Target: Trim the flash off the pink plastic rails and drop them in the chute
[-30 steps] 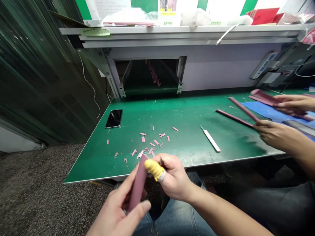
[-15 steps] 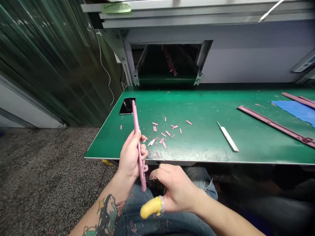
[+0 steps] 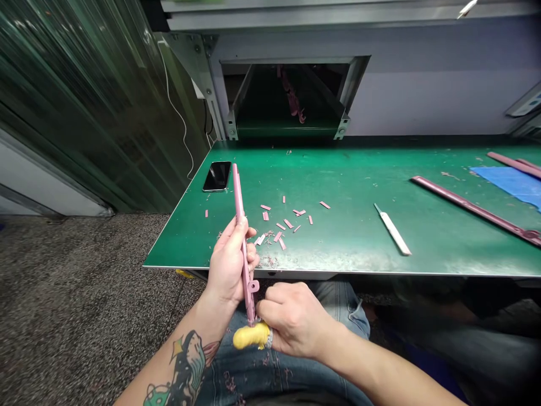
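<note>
My left hand (image 3: 231,260) is closed around a long, narrow pink plastic strip (image 3: 239,194), held tilted upright over the front edge of the table. A small tab with a hole sticks out near the strip's lower end. My right hand (image 3: 291,316) is at that lower end with its fingers curled in. Its thumb wears a yellow cover (image 3: 252,336) and lies just under the strip's tip. Whatever sits between the right fingers is hidden from view. Small pink chips (image 3: 288,224) and shavings (image 3: 269,261) lie on the table beyond my hands.
On the green table (image 3: 346,225) are a white-handled knife (image 3: 394,232), a black phone (image 3: 217,176), another pink strip (image 3: 469,206) and a blue sheet (image 3: 509,183) with pink pieces. Behind, a conveyor belt (image 3: 291,127) carrying pink parts runs through a wall opening. Shavings dot my jeans (image 3: 270,378).
My right hand has moved in to the strip's lower end, and its yellow-covered thumb has risen to the tip. The left hand and strip have shifted slightly right. The view has tilted down a little.
</note>
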A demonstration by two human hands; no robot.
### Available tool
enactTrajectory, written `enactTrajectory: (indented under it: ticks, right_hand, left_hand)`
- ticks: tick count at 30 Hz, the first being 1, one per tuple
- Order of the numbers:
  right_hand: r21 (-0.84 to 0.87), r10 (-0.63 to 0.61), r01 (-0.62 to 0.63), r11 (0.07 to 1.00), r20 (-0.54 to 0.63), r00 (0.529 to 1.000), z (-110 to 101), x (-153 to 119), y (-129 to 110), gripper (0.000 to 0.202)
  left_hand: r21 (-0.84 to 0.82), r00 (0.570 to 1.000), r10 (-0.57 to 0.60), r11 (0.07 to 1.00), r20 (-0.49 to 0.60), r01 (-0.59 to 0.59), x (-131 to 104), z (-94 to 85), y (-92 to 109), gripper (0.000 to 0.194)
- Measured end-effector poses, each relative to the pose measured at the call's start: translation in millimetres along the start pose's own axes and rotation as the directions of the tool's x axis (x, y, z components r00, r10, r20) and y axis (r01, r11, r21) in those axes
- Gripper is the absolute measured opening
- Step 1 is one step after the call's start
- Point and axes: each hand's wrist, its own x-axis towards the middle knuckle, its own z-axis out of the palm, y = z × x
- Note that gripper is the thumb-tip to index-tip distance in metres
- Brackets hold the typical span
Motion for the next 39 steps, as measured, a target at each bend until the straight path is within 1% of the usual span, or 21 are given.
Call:
enactTrajectory:
  ticks: [2,4,6,9,11,15,22,24,25,26,27,28,30,31,33,34,35,36,37,38,39]
  right_hand:
    - [-0.012,-0.048,0.048,0.999,-0.011,0.999,-2,-3,-2,0.034]
    - [0.026,-0.068,0.069,0.997,-0.034,0.997,-3,-6,-1,0.038]
    - [0.104,-0.022,0.029,0.994,-0.066,0.998,-5,-6,1,0.045]
    - [0.179,0.069,-0.051,0.983,-0.100,0.993,-4,-1,6,0.054]
    - [0.170,0.085,-0.066,0.983,-0.105,0.991,-3,5,8,0.057]
    - [0.115,0.061,-0.050,0.992,-0.091,0.994,-1,12,8,0.056]
    - [0.016,-0.046,0.047,0.999,-0.037,0.998,-4,0,-4,0.044]
    - [0.091,-0.073,0.080,0.993,-0.078,0.994,-4,-2,-7,0.043]
    - [0.178,-0.050,0.070,0.981,-0.117,0.992,-4,-3,-9,0.043]
    - [0.289,0.012,0.032,0.957,-0.149,0.989,-4,-2,-11,0.042]
    - [0.405,0.098,-0.026,0.914,-0.158,0.982,-5,-1,-13,0.041]
    - [0.507,0.189,-0.096,0.857,-0.135,0.973,-7,1,-15,0.040]
    - [0.633,0.318,-0.224,0.741,-0.037,0.947,-11,5,-19,0.036]
    - [0.669,0.351,-0.256,0.698,-0.008,0.936,-12,5,-21,0.035]
    - [0.725,0.408,-0.252,0.640,-0.043,0.912,-9,0,-27,0.035]
    - [0.759,0.464,-0.251,0.600,-0.075,0.883,-4,-6,-30,0.035]
    - [0.805,0.542,-0.262,0.532,-0.087,0.836,4,-14,-34,0.035]
    - [0.859,0.622,-0.282,0.428,-0.053,0.781,14,-24,-39,0.036]
    - [0.905,0.680,-0.312,0.289,0.036,0.732,25,-36,-43,0.037]
    - [0.930,0.698,-0.344,0.130,0.161,0.698,37,-48,-47,0.039]
    - [0.924,0.662,-0.381,-0.011,0.293,0.690,47,-60,-49,0.042]
  left_hand:
    - [-0.046,1.000,-0.025,0.999,0.009,0.025,1,0.1,2,0.025]
    - [-0.100,0.998,-0.053,0.993,0.040,0.056,2,-1.3,5,0.021]
    - [-0.159,0.991,-0.093,0.981,0.100,0.108,3,-3.6,8,0.020]
    - [-0.241,0.968,-0.149,0.950,0.203,0.196,3,-5.4,12,0.030]
    - [-0.286,0.954,-0.160,0.930,0.253,0.232,1,-4.7,14,0.034]
    - [-0.349,0.933,-0.164,0.895,0.321,0.278,-2,-1.4,14,0.038]
    - [-0.417,0.918,-0.170,0.850,0.358,0.320,-1,-1.9,16,0.039]
    - [-0.424,0.920,-0.164,0.849,0.357,0.316,-1,-2.6,17,0.040]
    - [-0.426,0.920,-0.161,0.849,0.356,0.314,-1,-2.9,17,0.040]
    - [-0.418,0.922,-0.158,0.855,0.354,0.307,-1,-2.9,17,0.040]
    - [-0.403,0.924,-0.155,0.866,0.350,0.297,-1,-2.9,17,0.040]
    - [-0.382,0.927,-0.151,0.879,0.343,0.285,-1,-2.6,16,0.040]
    - [-0.339,0.934,-0.142,0.905,0.327,0.257,-1,-1.9,15,0.039]
    - [-0.324,0.939,-0.134,0.915,0.316,0.240,-1,-1.5,15,0.038]
    - [-0.315,0.953,-0.108,0.928,0.282,0.199,-1,-0.9,15,0.036]
    - [-0.311,0.962,-0.090,0.935,0.257,0.171,-1,-0.8,15,0.033]
    - [-0.304,0.971,-0.070,0.943,0.227,0.139,0,-0.9,16,0.031]
    - [-0.292,0.980,-0.051,0.950,0.194,0.107,0,-1.1,16,0.028]
    - [-0.276,0.986,-0.035,0.958,0.161,0.079,0,-1.3,17,0.026]
    - [-0.257,0.991,-0.022,0.965,0.130,0.055,0,-1.5,19,0.024]
    - [-0.236,0.995,-0.012,0.971,0.103,0.036,0,-1.7,20,0.024]
